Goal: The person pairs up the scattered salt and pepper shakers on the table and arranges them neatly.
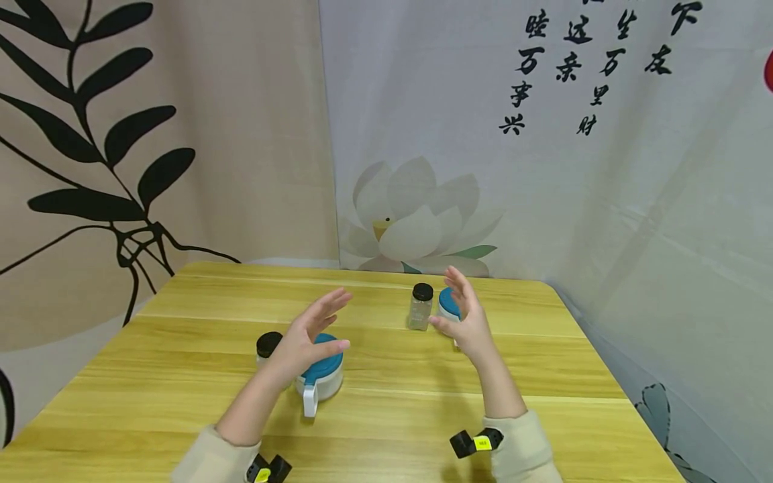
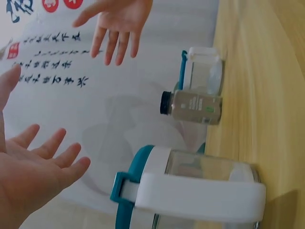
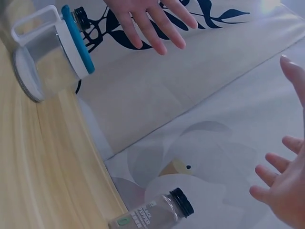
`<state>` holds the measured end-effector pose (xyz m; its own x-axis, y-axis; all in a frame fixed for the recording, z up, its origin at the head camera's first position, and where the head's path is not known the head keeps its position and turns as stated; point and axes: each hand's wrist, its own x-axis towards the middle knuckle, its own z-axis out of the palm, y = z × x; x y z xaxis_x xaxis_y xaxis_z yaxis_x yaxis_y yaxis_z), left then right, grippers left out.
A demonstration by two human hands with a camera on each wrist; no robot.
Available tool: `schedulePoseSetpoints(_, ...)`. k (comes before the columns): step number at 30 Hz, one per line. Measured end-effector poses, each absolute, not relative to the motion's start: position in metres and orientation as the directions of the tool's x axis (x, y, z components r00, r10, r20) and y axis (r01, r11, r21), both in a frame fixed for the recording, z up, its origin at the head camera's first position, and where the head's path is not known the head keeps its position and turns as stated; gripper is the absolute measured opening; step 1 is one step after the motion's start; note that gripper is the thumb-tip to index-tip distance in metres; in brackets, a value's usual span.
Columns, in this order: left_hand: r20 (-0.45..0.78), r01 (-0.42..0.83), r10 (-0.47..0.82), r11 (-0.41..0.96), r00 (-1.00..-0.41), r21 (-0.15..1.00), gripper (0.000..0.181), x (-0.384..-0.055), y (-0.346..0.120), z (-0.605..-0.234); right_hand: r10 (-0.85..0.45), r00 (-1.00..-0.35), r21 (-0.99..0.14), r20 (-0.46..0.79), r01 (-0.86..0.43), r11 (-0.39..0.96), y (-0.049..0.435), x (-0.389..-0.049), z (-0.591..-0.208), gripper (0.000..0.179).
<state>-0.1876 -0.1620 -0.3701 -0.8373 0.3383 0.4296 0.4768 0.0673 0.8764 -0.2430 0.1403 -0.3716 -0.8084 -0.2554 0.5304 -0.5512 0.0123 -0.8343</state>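
Note:
My left hand (image 1: 304, 335) hovers over a clear jar (image 1: 326, 384) with a blue lid and white handle, its fingers spread and holding nothing. Partly hidden behind that hand stands a black-capped bottle (image 1: 268, 343). On the far side, my right hand (image 1: 470, 325) is raised with thumb and fingers apart, overlapping a second blue-lidded jar (image 1: 448, 303) in the head view. Just left of it stands another black-capped bottle (image 1: 421, 308), whose printed label shows in the right wrist view. Both palms appear bare in the left wrist view.
All the containers stand upright on a yellow wood-grain table (image 1: 398, 436). Behind its far edge hangs a pale cloth (image 1: 423, 100) with a lotus and dark written characters, beside a beige cloth (image 1: 260, 134) with black leaves.

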Motion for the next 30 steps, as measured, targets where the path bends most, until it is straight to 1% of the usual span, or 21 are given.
schedulePoseSetpoints(7,0.424,0.466,0.339,0.049,-0.840,0.883,0.073,-0.188,-0.154,-0.372,-0.228,-0.817,-0.833,0.529,-0.552,0.045,0.148,-0.244,-0.369,0.082)
schedulePoseSetpoints(16,0.404,0.451,0.341,0.070,-0.849,0.890,0.073,-0.190,-0.146,-0.374,-0.176,-0.836,-0.840,0.520,-0.538,0.073,0.159,-0.247,-0.365,0.083)
schedulePoseSetpoints(22,0.378,0.420,0.327,0.068,-0.866,0.905,0.075,-0.193,-0.137,-0.372,-0.145,-0.851,-0.850,0.504,-0.519,0.094,0.165,-0.246,-0.361,0.082)
schedulePoseSetpoints(30,0.372,0.411,0.323,0.060,-0.870,0.910,0.075,-0.197,-0.123,-0.372,-0.112,-0.860,-0.854,0.497,-0.508,0.111,0.173,-0.249,-0.365,0.079)
